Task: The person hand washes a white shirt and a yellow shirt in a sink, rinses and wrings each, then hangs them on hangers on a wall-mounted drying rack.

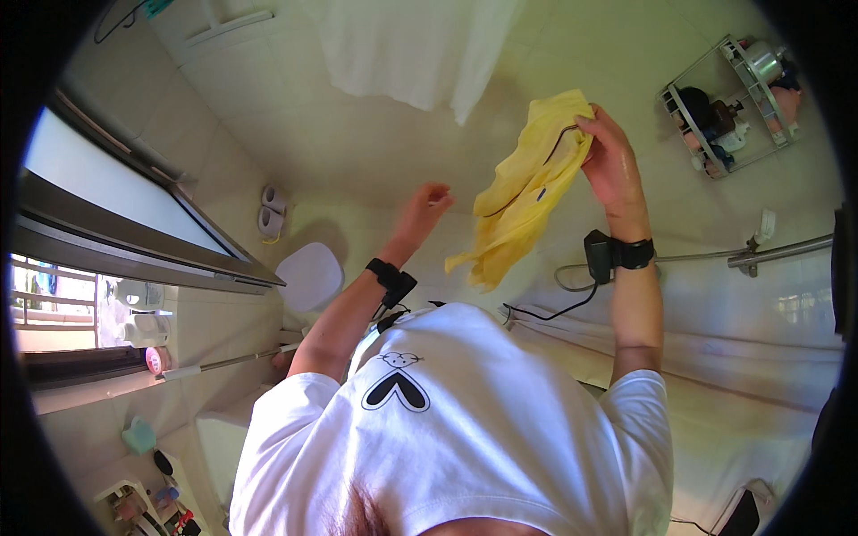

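Observation:
A yellow cloth garment (529, 181) with dark trim and a small blue mark hangs from my right hand (611, 157), which grips its upper end. The lower part of the garment dangles freely and is bunched in folds. To the left of it, my left hand (427, 208) is raised with its fingers partly curled, slightly blurred and apart from the cloth. I see nothing held in that hand.
A white curtain-like cloth (409, 53) hangs ahead. A wire rack (737, 107) with bottles is on the right wall, above a metal rail (781, 250). At left are a window frame (154, 231), a white stool (310, 277) and slippers (271, 211).

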{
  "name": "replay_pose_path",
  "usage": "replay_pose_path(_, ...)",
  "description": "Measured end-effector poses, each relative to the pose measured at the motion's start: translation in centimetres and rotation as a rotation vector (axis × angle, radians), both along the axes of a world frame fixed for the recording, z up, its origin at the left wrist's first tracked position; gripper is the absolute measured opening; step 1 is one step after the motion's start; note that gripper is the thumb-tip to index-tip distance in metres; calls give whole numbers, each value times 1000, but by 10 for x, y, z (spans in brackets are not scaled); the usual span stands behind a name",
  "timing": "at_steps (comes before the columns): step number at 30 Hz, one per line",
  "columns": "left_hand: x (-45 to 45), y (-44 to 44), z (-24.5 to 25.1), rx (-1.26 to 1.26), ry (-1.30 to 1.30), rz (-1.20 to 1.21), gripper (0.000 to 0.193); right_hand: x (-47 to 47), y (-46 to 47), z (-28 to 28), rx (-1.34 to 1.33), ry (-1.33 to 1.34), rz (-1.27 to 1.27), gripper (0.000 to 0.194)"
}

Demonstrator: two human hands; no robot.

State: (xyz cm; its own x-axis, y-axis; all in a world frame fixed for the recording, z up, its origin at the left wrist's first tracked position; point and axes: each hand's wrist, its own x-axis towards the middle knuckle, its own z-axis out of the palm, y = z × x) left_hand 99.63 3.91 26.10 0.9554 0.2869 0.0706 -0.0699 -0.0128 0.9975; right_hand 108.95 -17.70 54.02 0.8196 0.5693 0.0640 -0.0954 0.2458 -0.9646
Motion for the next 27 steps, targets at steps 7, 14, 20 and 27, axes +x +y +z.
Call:
replay_pose_path(7,31,-56,23,532,-94,-61,38,-11,-13,44,52,-109,-99,20)
replay_pose_path(14,49,-27,23,279,-267,92,22,12,-66,53,2,-254,-324,13)
replay_pose_path(20,34,45,87,261,-195,68,17,54,-112,7,-332,-323,-446,8)
replay_pose_path(27,22,79,131,356,-146,72,20,64,-113,-29,-416,-207,-288,25)
